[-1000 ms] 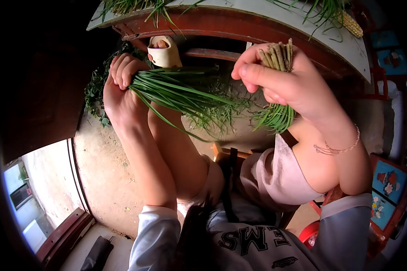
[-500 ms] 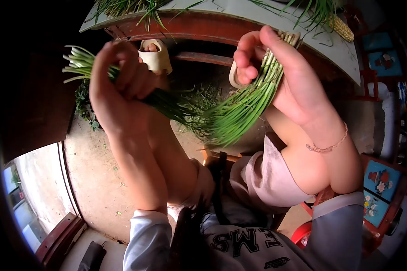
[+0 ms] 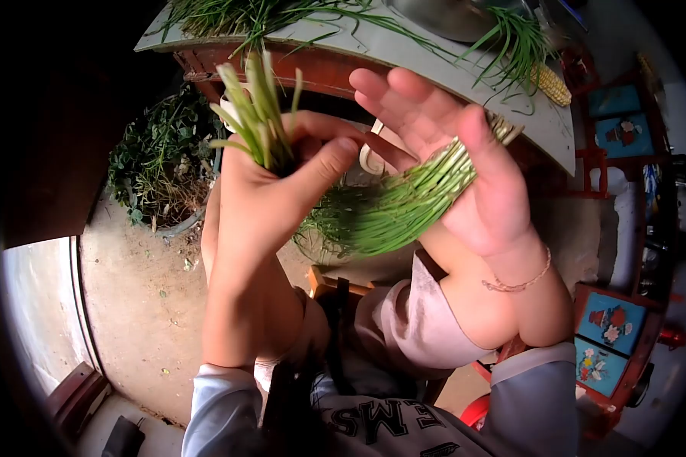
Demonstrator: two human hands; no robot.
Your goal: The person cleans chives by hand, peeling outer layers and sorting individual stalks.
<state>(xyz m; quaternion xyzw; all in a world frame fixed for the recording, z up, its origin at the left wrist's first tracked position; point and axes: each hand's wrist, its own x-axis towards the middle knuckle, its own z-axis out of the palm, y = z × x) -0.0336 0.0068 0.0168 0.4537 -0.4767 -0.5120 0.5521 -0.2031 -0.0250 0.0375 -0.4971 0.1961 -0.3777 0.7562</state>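
Head view: you are supporting one leafy green bundle across your right hand, thumb crossing the stalks, other fingers standing wide; your left hand is curling its fingers around a pale-stalked bundle. Both bundles are sitting before your body, short of the table. Because the right fingers are not enclosing the stalks, some could be slipping free; a slackening left grip could be shedding stalks too. Count: two hands, two bundles, one metal basin on the table; individual stalks are overlapping too closely to count.
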